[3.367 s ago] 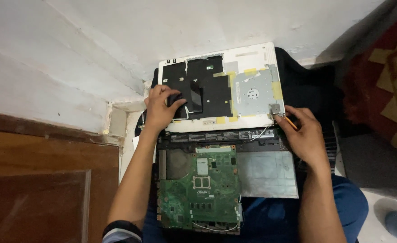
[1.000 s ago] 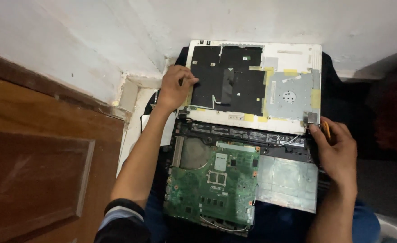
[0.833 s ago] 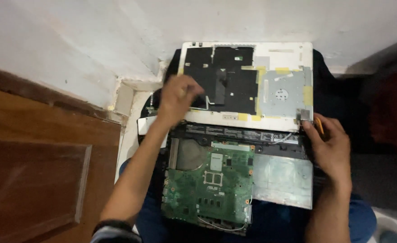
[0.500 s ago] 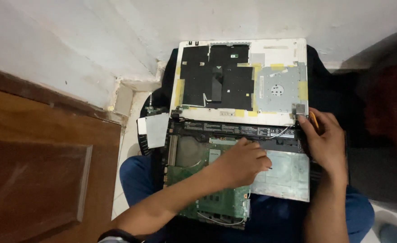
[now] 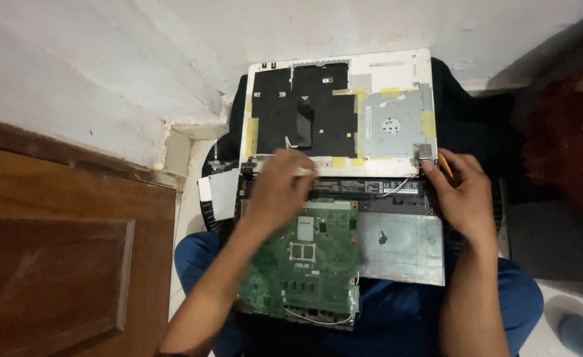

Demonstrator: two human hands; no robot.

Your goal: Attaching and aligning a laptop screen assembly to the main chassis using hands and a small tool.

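Note:
An opened laptop lies across my lap. Its white upper cover (image 5: 384, 66), lined inside with black film and yellow tape, is tipped up against the wall. Below it sit the green circuit board (image 5: 304, 264) and a silver metal plate (image 5: 400, 248). My left hand (image 5: 281, 188) rests over the hinge line at the left-centre of the base, fingers bent and blurred; whether it grips anything is unclear. My right hand (image 5: 460, 195) is at the right hinge corner, fingers closed on a thin orange tool (image 5: 445, 165).
A brown wooden door (image 5: 53, 264) fills the left side, with a pale wall above it. A small white part (image 5: 218, 192) lies left of the laptop. A dark patterned rug (image 5: 569, 132) is on the right, and my blue trousers (image 5: 397, 317) below.
My left hand left the black film on the cover, swept down over the circuit board, then came back up to the hinge line. My right hand stayed at the right hinge corner.

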